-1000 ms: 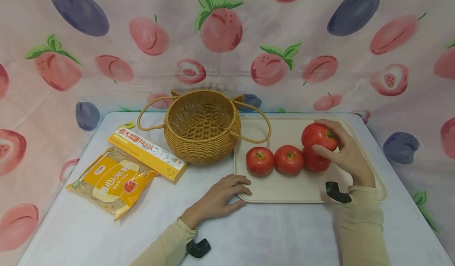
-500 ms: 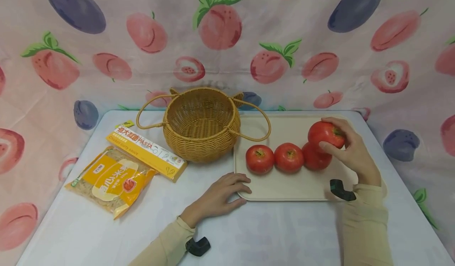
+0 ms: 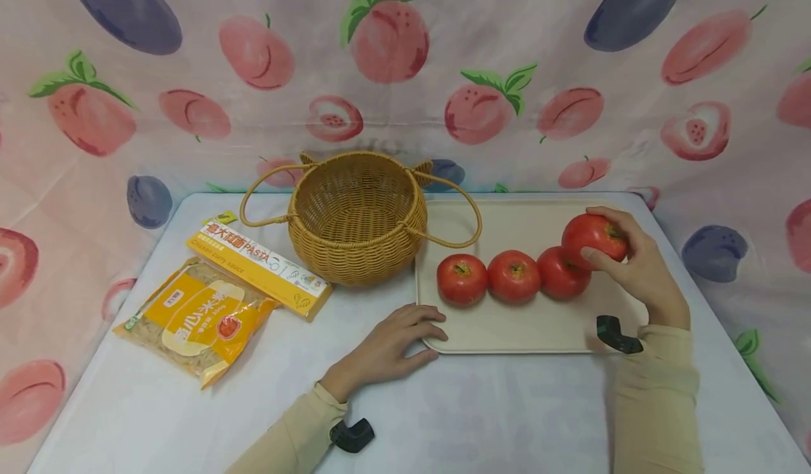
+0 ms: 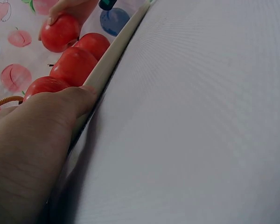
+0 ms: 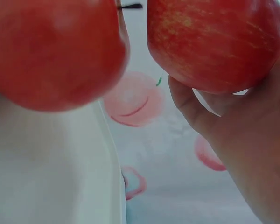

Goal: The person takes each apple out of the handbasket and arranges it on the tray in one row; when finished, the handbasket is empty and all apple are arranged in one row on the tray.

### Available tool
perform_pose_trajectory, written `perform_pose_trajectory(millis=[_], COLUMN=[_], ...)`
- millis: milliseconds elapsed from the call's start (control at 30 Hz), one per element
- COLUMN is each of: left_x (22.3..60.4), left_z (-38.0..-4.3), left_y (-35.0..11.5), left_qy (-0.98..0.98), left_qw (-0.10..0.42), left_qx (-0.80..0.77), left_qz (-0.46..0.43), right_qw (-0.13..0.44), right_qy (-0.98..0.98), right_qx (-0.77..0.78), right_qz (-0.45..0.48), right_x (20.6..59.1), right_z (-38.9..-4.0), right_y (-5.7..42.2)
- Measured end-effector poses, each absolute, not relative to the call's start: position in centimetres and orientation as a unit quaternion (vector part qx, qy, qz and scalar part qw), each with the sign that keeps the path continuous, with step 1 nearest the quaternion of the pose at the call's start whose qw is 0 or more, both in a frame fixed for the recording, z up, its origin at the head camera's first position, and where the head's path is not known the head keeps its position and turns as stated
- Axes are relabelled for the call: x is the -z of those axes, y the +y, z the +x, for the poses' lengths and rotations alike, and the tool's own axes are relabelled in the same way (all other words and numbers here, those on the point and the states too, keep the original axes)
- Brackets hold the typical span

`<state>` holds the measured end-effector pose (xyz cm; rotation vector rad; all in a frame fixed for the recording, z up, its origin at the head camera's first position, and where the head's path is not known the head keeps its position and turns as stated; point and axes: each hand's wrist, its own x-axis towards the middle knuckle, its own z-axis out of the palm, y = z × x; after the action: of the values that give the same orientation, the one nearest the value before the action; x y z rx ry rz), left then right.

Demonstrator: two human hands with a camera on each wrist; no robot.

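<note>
In the head view, three red apples stand in a row on the beige tray (image 3: 538, 337): a left apple (image 3: 462, 282), a middle apple (image 3: 514, 278) and a right apple (image 3: 560, 275). My right hand (image 3: 646, 277) grips a fourth apple (image 3: 591, 234), thumb in front and fingers behind, at the row's right end. It overlaps the right apple in the head view; the right wrist view shows a gap between the held apple (image 5: 219, 46) and its neighbour (image 5: 56, 51). My left hand (image 3: 395, 340) rests at the tray's front left corner, fingers relaxed, its thumb (image 4: 86, 93) at the rim.
A wicker basket (image 3: 357, 259) with two looped handles stands behind the tray's left side, one handle reaching over the tray. Left of it lie a yellow and white pasta box (image 3: 260, 270) and an orange food packet (image 3: 196, 322). A fruit-print cloth (image 3: 393, 108) hangs behind the table.
My right hand has moved to the right with the apple, from above the row's right apple to its right side. My left hand stays at the tray corner.
</note>
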<state>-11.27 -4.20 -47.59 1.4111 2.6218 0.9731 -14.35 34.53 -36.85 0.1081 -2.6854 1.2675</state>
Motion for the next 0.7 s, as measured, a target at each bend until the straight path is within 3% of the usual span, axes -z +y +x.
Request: perform_pose_trajectory(millis=[700], left_x=[47.5], left_z=[-11.3], left_y=[-4.2], left_qy=[0.837], left_qw=[-0.002], left_qx=[-0.307], left_qz=[0.453], right_qw=[0.042], right_qy=[-0.914], right_qx=[-0.400], right_qz=[-0.047], right_x=[38.0], right_z=[-14.0], right_y=[37.0])
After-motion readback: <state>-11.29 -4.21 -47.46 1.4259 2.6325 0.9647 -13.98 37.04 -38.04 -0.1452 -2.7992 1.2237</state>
